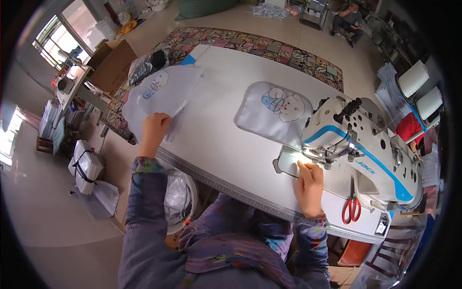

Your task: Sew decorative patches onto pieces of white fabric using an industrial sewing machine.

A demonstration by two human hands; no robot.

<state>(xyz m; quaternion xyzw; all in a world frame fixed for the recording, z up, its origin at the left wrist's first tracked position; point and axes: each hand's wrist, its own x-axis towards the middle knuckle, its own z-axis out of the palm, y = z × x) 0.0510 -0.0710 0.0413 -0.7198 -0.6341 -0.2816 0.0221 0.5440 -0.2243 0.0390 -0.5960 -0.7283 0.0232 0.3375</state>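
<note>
My left hand (156, 130) is closed at the near edge of pale fabric panels (180, 84) with a printed cartoon animal, lying at the table's left end. My right hand (310, 185) is at the front of the white and blue sewing machine (356, 149), beside the lit needle area. Its fingers are drawn together over the metal plate (288, 161); whatever is between them is too small to make out. Behind the plate lies a rounded pale fabric piece (269, 113) with dark edging and a cartoon dog print, its right side reaching under the machine head.
Red-handled scissors (352, 209) lie right of my right hand, blades toward the machine. White thread cones (414, 79) stand at the right. A patterned cloth (260, 43) runs behind the table. A white bag-lined bin (180, 195) is below its near edge. A person (347, 24) sits far back.
</note>
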